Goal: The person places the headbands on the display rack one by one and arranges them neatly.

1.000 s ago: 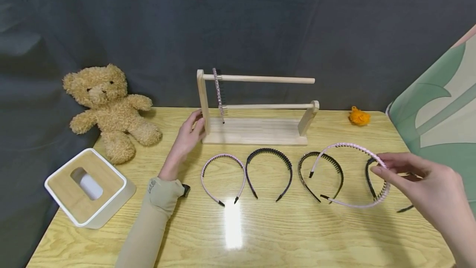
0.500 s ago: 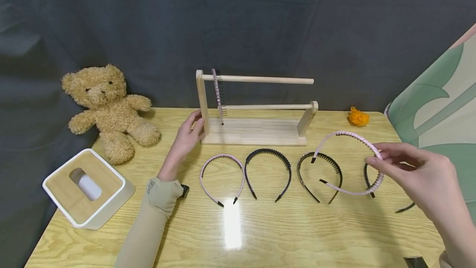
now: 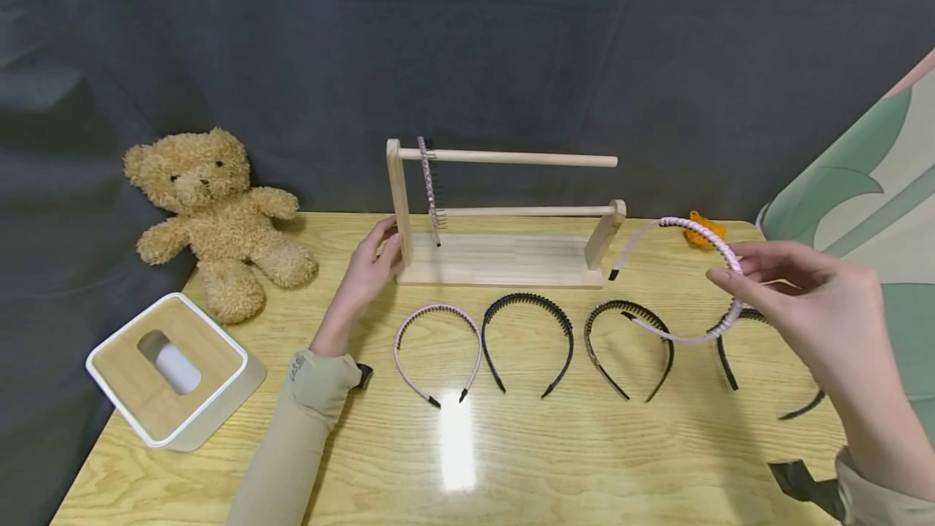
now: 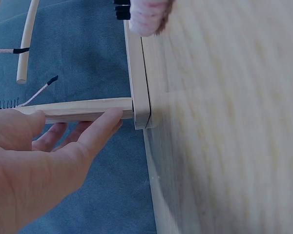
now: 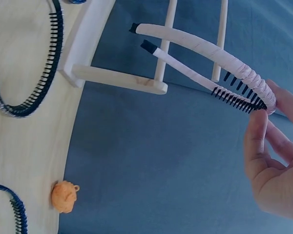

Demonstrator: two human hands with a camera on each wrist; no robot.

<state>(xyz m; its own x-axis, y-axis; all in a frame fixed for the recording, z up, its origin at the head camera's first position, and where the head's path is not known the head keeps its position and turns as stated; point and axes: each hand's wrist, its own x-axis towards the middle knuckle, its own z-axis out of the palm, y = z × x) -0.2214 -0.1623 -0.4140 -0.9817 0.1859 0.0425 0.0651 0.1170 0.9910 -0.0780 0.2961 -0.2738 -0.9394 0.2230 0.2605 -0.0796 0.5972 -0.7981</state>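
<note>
My left hand (image 3: 368, 270) holds the left upright of a wooden rack (image 3: 504, 274); in the left wrist view, its fingers (image 4: 100, 131) lie against the upright (image 4: 88, 108). A pinkish headband (image 3: 428, 185) hangs over the rack's two rods near that upright. My right hand (image 3: 825, 307) pinches a pale pink headband (image 3: 712, 235) by its curved middle, held above the table right of the rack. In the right wrist view, the thumb and fingers of my right hand (image 5: 278, 146) grip this headband (image 5: 200, 46), whose black tips point away from the hand.
On the table (image 3: 555, 469) lie a pink headband (image 3: 400, 364), a black one (image 3: 570, 339), a dark one (image 3: 588, 339) and another dark one (image 3: 725, 364). A teddy bear (image 3: 219, 226) and tissue box (image 3: 212, 416) stand left; an orange object (image 3: 694, 239) lies behind the held headband.
My right hand has moved up and slightly left with the pale pink headband, away from the table's front, uncovering more of the rightmost dark headband. My left hand has stayed at the rack.
</note>
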